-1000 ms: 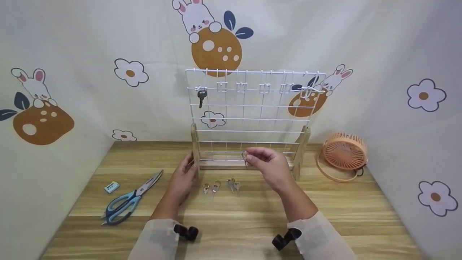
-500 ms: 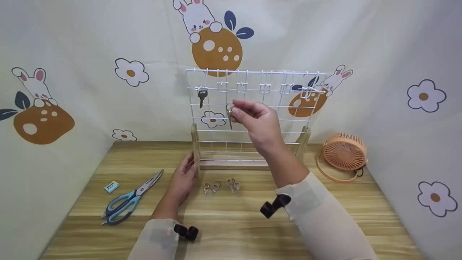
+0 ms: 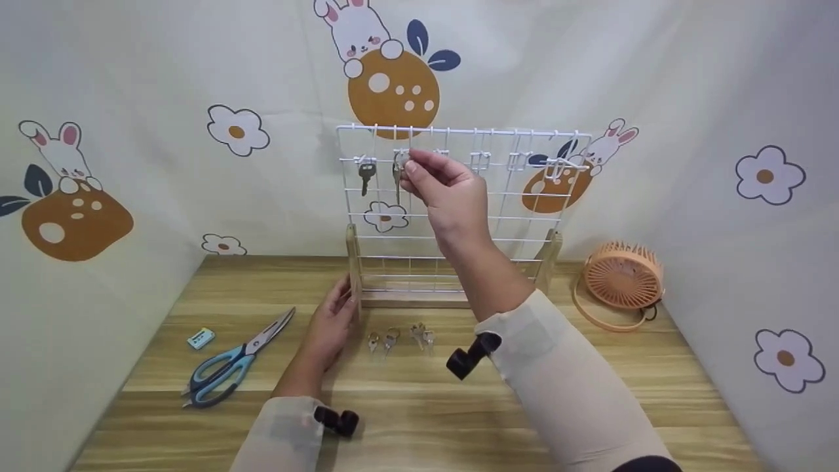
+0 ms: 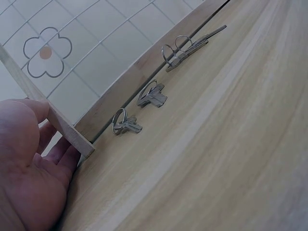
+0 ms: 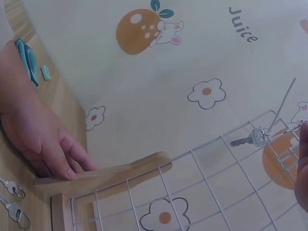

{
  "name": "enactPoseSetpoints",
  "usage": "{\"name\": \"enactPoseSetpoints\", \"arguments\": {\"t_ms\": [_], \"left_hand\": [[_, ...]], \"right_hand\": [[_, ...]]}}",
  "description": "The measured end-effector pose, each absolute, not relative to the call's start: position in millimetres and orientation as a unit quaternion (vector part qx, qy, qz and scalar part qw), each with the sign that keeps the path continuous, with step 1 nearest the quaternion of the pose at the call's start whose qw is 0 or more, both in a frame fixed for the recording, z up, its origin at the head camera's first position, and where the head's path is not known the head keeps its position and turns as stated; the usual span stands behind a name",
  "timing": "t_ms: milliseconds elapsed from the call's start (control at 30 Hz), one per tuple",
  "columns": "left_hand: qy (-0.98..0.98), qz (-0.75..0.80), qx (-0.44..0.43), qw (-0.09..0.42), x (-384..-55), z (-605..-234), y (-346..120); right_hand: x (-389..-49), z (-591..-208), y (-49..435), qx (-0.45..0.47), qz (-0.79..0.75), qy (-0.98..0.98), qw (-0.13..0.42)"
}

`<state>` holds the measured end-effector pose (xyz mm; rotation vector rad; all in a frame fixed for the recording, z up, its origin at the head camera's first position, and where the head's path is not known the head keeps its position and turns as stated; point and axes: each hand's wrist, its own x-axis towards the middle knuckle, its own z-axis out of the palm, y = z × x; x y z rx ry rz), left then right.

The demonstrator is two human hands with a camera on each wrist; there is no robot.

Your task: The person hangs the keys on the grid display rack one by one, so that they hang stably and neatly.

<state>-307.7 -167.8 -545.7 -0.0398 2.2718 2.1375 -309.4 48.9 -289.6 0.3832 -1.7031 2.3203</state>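
My right hand [image 3: 455, 203] pinches a key [image 3: 396, 178] on a ring between thumb and fingertips. It is at the second hook from the left on the white wire grid rack [image 3: 459, 132]; fingers cover part of the ring and hook, so I cannot tell whether the ring is on it. A dark key [image 3: 367, 177] hangs from the leftmost hook. My left hand [image 3: 333, 324] grips the rack's left wooden leg [image 3: 354, 262], thumb on one side and fingers on the other, as the left wrist view shows. Several ringed keys [image 4: 155, 96] lie before the base.
Scissors [image 3: 239, 360] with blue handles lie at the left, beside a small light-blue box [image 3: 200, 338]. An orange fan [image 3: 623, 278] stands right of the rack. More white hooks [image 3: 480, 160] line the upper grid. A patterned curtain [image 3: 275, 190] hangs behind.
My right hand has risen from low in front of the rack, up and to the left, bringing the key to the second hook. My left hand stays on the wooden leg.
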Motion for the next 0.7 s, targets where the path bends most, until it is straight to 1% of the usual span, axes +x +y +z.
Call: {"name": "enactPoseSetpoints", "arguments": {"t_ms": [333, 700], "left_hand": [[0.738, 0.675, 0.008, 0.003, -305.5, -543.3, -167.9], [0.737, 0.676, 0.012, -0.005, -306.3, -545.0, -167.5]], "right_hand": [[-318.6, -294.1, 46.6, 0.133, 0.791, -0.585, 0.122], [-315.3, -289.8, 45.3, 0.131, 0.782, -0.595, 0.134]]}}
